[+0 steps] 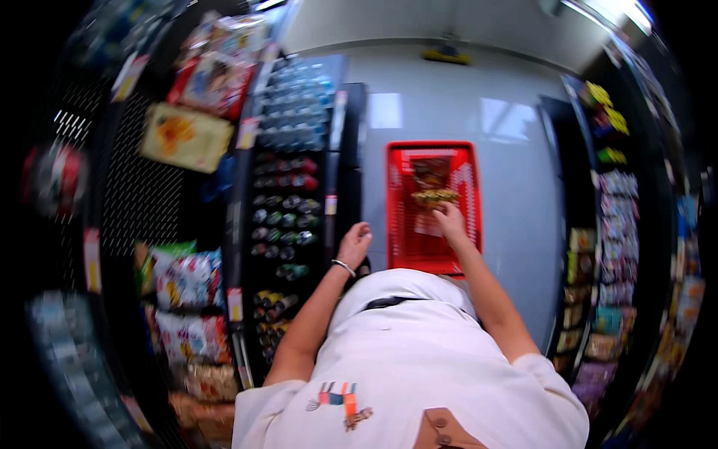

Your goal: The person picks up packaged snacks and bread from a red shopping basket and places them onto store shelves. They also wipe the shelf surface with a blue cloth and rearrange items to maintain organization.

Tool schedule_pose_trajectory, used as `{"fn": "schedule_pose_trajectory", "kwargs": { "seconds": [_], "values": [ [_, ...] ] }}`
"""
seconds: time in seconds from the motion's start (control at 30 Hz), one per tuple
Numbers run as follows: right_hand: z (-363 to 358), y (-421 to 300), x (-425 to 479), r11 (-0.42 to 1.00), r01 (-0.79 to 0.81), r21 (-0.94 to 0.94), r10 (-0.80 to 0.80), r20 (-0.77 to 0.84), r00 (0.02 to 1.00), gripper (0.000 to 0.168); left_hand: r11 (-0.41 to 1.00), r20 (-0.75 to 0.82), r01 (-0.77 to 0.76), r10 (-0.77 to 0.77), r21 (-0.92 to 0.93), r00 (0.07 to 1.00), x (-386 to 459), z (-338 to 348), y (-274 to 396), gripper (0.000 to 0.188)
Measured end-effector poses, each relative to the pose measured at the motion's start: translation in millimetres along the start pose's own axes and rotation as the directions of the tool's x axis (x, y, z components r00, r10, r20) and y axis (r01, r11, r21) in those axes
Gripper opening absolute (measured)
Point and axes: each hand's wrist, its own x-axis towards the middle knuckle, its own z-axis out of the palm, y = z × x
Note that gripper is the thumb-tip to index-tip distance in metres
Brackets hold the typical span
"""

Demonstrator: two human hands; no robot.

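A red plastic shopping basket (414, 252) lies on the floor before me. My right hand (449, 218) reaches over it, its fingers pinching the near edge of a yellow-brown package (436, 196). Beyond that package, a brown packet (431, 170) lies in the basket, and a pale reddish one (427, 224) shows beside my fingers. To the left of the basket, my left hand (355, 243) hangs with its fingers loosely curled; no object shows in it. A bracelet circles the left wrist.
Left shelves hold water bottles (297, 104), cans (286, 219) and bagged goods (188, 278). Packaged goods (618, 224) fill the right shelves. A yellow-headed floor mop (446, 56) stands by the far wall. Grey tiled floor (513, 185) runs between the shelves.
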Motion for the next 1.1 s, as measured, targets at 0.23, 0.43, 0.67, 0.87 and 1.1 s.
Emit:
{"fn": "schedule_pose_trajectory", "kwargs": {
  "seconds": [0.23, 0.43, 0.67, 0.87, 1.1],
  "values": [
    [53, -42, -13, 0.978, -0.128, 0.164, 0.054, 0.394, 0.917, 0.035, 0.952, -0.37, -0.018, -0.102, -0.306, 0.923, -87, -92, 22, 0.027],
    [108, -131, -30, 0.985, 0.052, 0.165, -0.142, 0.607, 0.782, 0.036, 0.975, -0.805, -0.218, 0.089, -0.051, 0.586, -161, -170, 55, 0.028],
    [180, -265, -101, 0.929, 0.253, 0.27, -0.364, 0.792, 0.49, 0.038, 0.97, -0.96, 0.0, 0.241, 0.244, 0.144, -230, -232, 115, 0.067],
    [243, -360, -170, 0.799, 0.483, 0.358, -0.522, 0.811, 0.263, 0.048, 0.983, -0.987, -0.164, 0.098, 0.077, 0.125, -231, -262, 100, 0.075],
    [322, -419, -203, 0.534, 0.732, 0.423, -0.7, 0.707, 0.102, 0.063, 0.885, -0.984, -0.457, -0.005, -0.088, 0.178, -226, -299, 97, 0.059]
  ]
}}
